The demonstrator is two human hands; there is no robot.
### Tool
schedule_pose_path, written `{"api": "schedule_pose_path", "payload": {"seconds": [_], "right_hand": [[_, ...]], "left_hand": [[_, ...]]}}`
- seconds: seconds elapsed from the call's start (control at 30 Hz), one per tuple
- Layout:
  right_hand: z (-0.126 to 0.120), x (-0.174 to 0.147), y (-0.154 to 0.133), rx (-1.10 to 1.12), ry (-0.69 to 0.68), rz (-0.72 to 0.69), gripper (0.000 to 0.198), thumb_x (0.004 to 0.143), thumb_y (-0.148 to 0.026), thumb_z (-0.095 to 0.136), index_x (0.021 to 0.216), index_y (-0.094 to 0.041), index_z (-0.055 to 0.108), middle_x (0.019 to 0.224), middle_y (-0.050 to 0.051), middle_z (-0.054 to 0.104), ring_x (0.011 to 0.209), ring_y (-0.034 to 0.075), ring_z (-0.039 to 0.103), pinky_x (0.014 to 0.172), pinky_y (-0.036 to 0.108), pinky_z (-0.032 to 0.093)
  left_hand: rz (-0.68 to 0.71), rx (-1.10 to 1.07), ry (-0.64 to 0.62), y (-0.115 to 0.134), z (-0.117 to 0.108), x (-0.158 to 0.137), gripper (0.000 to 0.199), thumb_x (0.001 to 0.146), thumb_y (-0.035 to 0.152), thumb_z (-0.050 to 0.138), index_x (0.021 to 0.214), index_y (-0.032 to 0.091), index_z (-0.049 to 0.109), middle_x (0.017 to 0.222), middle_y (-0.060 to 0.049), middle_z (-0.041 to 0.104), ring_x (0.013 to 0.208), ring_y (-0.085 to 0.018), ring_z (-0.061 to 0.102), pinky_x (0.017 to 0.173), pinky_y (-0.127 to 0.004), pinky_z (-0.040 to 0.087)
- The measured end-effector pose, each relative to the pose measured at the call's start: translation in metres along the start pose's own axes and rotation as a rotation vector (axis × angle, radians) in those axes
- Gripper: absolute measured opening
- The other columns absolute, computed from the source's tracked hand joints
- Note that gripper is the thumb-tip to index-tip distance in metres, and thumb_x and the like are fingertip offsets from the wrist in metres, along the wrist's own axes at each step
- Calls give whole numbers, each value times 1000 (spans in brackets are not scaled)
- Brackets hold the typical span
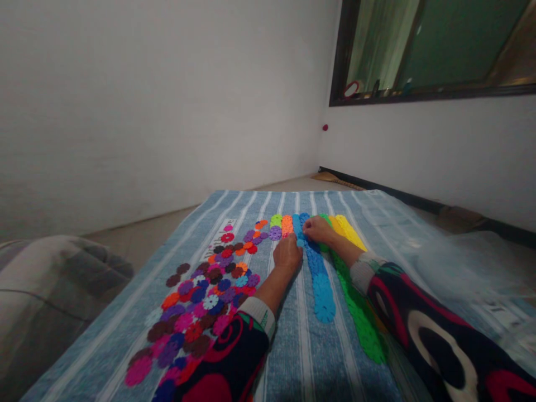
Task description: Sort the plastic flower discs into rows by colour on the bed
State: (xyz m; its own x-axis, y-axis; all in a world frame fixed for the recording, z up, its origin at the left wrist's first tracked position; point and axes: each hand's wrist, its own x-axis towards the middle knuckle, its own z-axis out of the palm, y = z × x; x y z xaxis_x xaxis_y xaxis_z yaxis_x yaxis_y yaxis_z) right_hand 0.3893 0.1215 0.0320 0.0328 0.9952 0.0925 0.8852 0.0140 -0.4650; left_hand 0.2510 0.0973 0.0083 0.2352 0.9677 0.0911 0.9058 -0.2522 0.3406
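My left hand (288, 254) is closed, its fingertips down at the lower end of a short light-blue row of flower-shaped plastic discs (297, 224). A light-blue disc (300, 243) shows right at those fingertips; whether it is gripped I cannot tell. Just to the right, my right hand (317, 229) is pinched closed over the upper part of a long blue row (314, 259). Whatever lies between its fingers is hidden. Beside the hands run an orange row (287, 223), a green row (358, 312) and a yellow row (350, 231), their discs overlapping.
Loose mixed-colour discs (209, 301) lie heaped on the left of the striped cloth (288, 335). A purple disc (275, 233) sits below a lime-green row (277, 220). Clear plastic (464, 268) lies at right. Grey fabric (54, 290) bulges at the left edge.
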Motion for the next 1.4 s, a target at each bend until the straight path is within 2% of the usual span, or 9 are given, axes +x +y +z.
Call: {"api": "schedule_pose_path", "payload": {"seconds": [0.27, 0.47, 0.6, 0.83, 1.23, 1.4], "right_hand": [[2, 7, 1, 6, -97, 16, 17, 73, -7, 57, 73, -13, 73, 62, 3, 69, 54, 11, 61, 49, 16, 39], [5, 9, -2, -22, -151, 9, 18, 74, -8, 58, 76, -14, 75, 60, 3, 69, 51, 11, 60, 48, 16, 39], [4, 8, -5, -65, -147, -37, 20, 74, -9, 59, 78, -14, 77, 66, 5, 71, 62, 14, 65, 55, 17, 42], [-2, 7, -2, -121, -90, -86, 23, 75, -12, 58, 85, -17, 79, 88, 8, 76, 87, 19, 68, 70, 20, 45], [-6, -17, 4, -75, -27, -76, 25, 79, -15, 57, 91, -17, 78, 91, 6, 76, 87, 18, 67, 74, 21, 45], [-11, -28, 3, -56, -9, -82, 26, 80, -15, 56, 92, -17, 78, 88, 5, 75, 84, 18, 67, 72, 22, 45]], "left_hand": [[3, -3, 11, 0, 1, -1, 26, 85, 24, 54, 110, 21, 61, 106, -11, 71, 103, -24, 66, 80, -31, 48], [-10, -12, 5, 0, 2, -1, 25, 86, 25, 55, 111, 23, 60, 108, -10, 71, 105, -23, 65, 83, -31, 47], [-24, 3, 4, 1, 2, -2, 27, 86, 29, 55, 111, 22, 59, 108, -10, 71, 104, -24, 65, 81, -31, 48], [-20, 4, 1, 1, 1, -3, 27, 86, 27, 54, 112, 21, 60, 108, -11, 71, 105, -24, 65, 82, -31, 48], [42, 31, 12, -1, 0, -7, 26, 87, 30, 52, 106, 20, 66, 108, -13, 71, 106, -27, 65, 84, -33, 49], [15, 31, 33, 1, 0, -11, 28, 88, 31, 52, 110, 18, 64, 107, -14, 71, 107, -27, 65, 85, -34, 49]]}}
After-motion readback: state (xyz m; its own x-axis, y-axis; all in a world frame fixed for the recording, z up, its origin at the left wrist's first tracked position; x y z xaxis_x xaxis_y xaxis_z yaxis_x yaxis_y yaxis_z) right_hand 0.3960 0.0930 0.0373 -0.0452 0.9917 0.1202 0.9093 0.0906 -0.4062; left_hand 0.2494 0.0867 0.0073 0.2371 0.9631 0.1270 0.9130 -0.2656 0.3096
